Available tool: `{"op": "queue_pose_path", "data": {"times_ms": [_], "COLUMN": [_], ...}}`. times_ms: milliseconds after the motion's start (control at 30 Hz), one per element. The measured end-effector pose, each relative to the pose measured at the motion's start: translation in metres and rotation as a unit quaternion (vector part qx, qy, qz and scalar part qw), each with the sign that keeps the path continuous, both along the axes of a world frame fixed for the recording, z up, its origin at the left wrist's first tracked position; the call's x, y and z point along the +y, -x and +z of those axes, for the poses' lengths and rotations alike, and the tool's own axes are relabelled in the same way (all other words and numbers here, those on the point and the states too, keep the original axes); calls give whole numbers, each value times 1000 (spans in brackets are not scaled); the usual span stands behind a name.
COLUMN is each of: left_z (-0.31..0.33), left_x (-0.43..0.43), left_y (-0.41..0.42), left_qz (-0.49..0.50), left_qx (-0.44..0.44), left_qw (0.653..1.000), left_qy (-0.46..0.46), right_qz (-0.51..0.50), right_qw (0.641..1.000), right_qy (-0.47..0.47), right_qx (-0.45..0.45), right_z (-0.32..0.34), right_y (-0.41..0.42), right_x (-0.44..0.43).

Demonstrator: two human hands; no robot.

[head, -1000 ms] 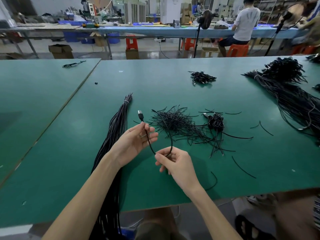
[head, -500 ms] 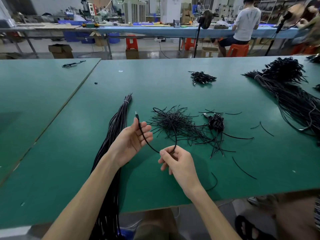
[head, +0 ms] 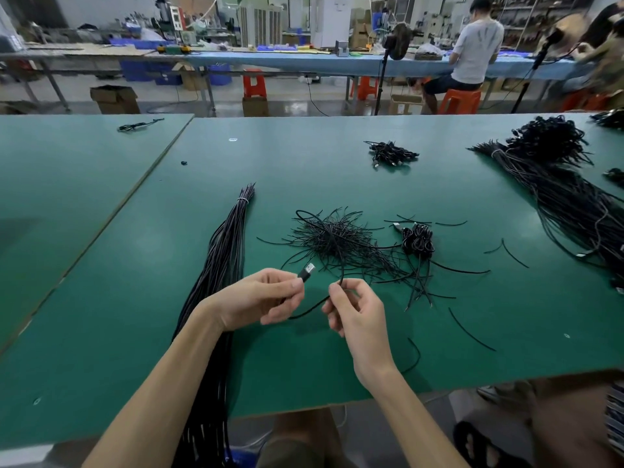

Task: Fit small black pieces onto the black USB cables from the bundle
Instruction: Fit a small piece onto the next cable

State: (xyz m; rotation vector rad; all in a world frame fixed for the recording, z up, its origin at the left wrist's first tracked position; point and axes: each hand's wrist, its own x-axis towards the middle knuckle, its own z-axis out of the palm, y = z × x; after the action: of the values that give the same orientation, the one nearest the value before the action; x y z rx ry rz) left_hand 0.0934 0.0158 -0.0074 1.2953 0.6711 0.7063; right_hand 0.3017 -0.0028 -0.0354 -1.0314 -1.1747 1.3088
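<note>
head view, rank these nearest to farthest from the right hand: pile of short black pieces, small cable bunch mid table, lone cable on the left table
1. pile of short black pieces, just beyond the right hand
2. small cable bunch, farther back, slightly to the right
3. lone cable, far back on the left

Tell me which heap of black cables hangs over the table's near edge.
The long straight bundle left of the left hand: it passes beneath the left forearm and off the near edge. The tangled pile and coil stay on the tabletop.
</note>
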Motion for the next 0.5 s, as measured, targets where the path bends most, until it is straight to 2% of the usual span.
{"op": "queue_pose_path", "data": {"times_ms": [67, 167, 367, 433, 500], "left_z": [-2, -4, -10, -16, -21], "left_x": [1, 3, 5, 6, 8], "left_y": [-5, -10, -20, -26, -30], "left_qz": [37, 90, 83, 151, 225], "left_qx": [55, 80, 189, 263, 314], "left_qw": [997, 990, 964, 916, 834], "left_qy": [-29, -74, -170, -264, -394], "right_qz": [3, 9, -17, -29, -33], "right_qw": [1000, 1000, 1000, 1000, 999], "right_qy": [-2, -6, -4, 2, 7], "right_qx": [17, 23, 21, 6, 25], "right_z": [1, 2, -2, -3, -2], "right_y": [-2, -2, 0, 1, 2], "right_x": [-1, -2, 1, 3, 4]}}
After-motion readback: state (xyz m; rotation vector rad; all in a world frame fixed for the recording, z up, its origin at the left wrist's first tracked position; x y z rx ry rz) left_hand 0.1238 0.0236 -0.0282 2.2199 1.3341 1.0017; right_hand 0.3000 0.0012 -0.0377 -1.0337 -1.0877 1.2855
